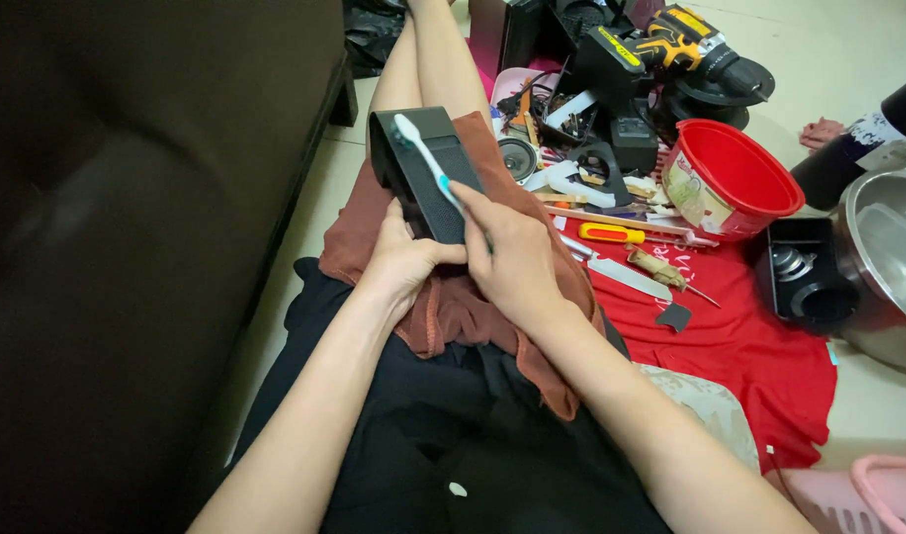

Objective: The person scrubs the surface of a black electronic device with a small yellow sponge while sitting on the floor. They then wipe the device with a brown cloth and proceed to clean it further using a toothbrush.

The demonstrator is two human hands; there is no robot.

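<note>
My left hand (403, 259) grips the near end of a black box-shaped casing (423, 168) that rests on a brown cloth (443, 307) over my lap. My right hand (512, 259) holds a white and blue toothbrush (425, 156), its head lying on the casing's far upper edge. Both hands touch each other at the casing's near end. My legs stretch away along the floor.
A dark sofa (127, 247) fills the left. On a red cloth (749, 346) to the right lie a screwdriver (616, 234), a knife (626, 277), a red bucket (734, 178), a yellow and black drill (685, 44), a speaker cone (517, 156) and loose parts. A steel pot (888, 267) stands far right.
</note>
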